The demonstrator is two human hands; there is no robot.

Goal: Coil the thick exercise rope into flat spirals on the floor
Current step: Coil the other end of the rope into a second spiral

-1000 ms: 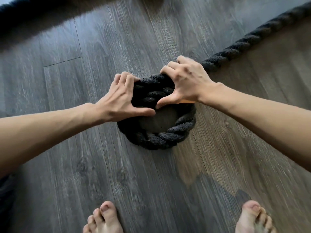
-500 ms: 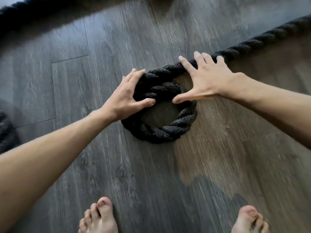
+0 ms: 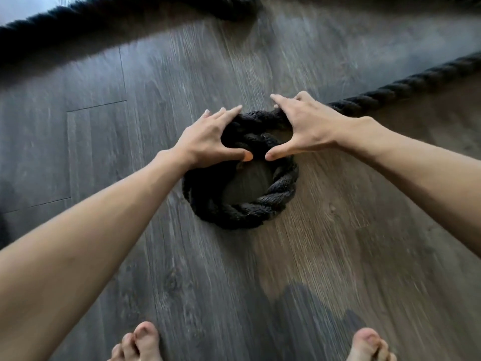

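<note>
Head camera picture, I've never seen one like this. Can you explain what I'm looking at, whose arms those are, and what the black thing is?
There is no machine here. The camera sits on a person's head and looks down, so the arms are their own. The left hand and right hand press with spread fingers on the far side of a rope ring, thick black rope lying on the wooden floor. Its tail runs off to the upper right. Another dark stretch lies along the top. At the bottom are their bare feet.
</note>
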